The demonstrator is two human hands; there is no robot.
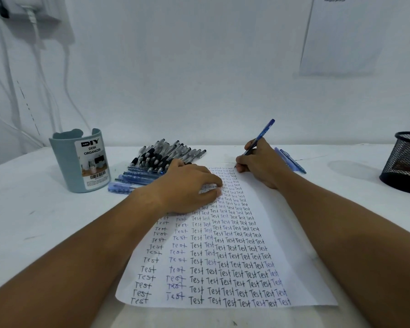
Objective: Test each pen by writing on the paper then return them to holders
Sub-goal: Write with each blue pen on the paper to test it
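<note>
the left hand (189, 183) lies flat with fingers spread to pin the paper (225, 247) while the right hand (258, 164) pinches a blue pen (260, 136), its tip seemingly touching the sheet's far edge.

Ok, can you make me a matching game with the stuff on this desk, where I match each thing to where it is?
Things:
1. pale blue plastic desk organizer cup
2. black wire mesh holder
3. blue pen with a patterned barrel
4. white sheet of paper covered in the word Test

Places:
A. far right edge of the desk
B. gripped in the right hand
C. pressed flat under the left hand
D. left of the pen pile

Pairs: 1-D, 2-A, 3-B, 4-C
</note>
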